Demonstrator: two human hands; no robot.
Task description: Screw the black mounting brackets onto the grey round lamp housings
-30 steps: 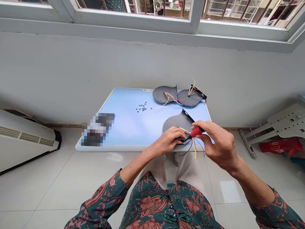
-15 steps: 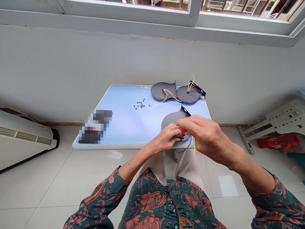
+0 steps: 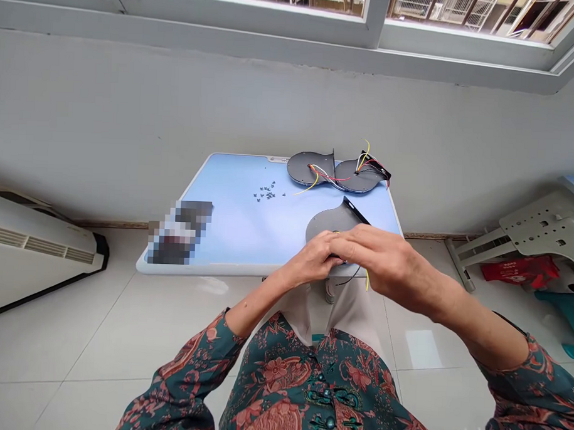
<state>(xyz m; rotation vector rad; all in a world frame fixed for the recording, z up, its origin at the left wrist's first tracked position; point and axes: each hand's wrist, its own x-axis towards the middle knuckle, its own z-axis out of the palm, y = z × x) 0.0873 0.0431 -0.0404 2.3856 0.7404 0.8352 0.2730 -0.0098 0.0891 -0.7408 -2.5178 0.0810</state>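
Note:
At the near right edge of the table, a dark grey rounded metal plate lies with its black slotted flange pointing away from me. My left hand is closed on the near part of this plate, fingertips bunched together. Over the same spot, my right hand is curled around a red-handled screwdriver, now hidden by the fingers. A yellow wire and a black wire hang below the hands over the table edge. The contact between tool and plate is covered by my hands.
Two similar plates with red, white and yellow wires lie at the back right of the blue table. Several small dark screws are scattered mid-table. A blurred-out item is at the left edge. Wall and window stand behind.
My right hand has turned and lowered over my left fingers, covering the red handle that showed before. My left hand stays at the plate. The view has shifted slightly.

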